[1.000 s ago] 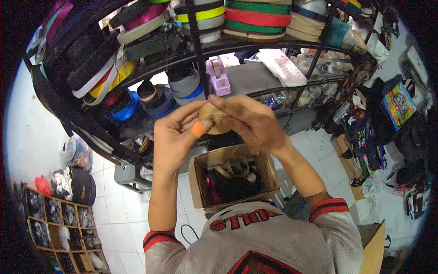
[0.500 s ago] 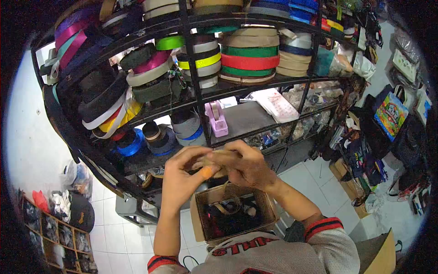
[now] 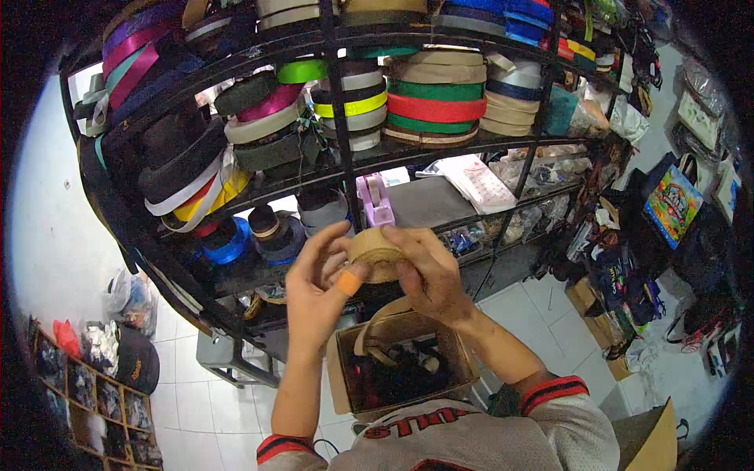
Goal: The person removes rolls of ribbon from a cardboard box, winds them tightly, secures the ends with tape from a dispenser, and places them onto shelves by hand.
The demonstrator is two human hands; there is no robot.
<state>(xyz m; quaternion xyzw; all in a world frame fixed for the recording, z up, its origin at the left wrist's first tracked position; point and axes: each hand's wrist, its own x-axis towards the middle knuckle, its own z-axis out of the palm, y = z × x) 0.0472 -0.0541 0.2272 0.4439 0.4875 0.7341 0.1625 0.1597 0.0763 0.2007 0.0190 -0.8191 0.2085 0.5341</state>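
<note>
Matt, cloth-like webbing roll [image 3: 375,248]

- what colour is the coiled strap [image 3: 375,247]?
- tan, and the thumb wrap [image 3: 349,283] is orange.
- the shirt [image 3: 487,433]?
- grey, its sleeve cuffs [image 3: 554,396] striped red and black.
- the tape dispenser [image 3: 378,210]?
- pale lilac.

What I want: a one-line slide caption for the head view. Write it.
Right hand gripping a tan roll, left hand touching it, with an open cardboard box and shelves of coloured rolls beyond.
</note>
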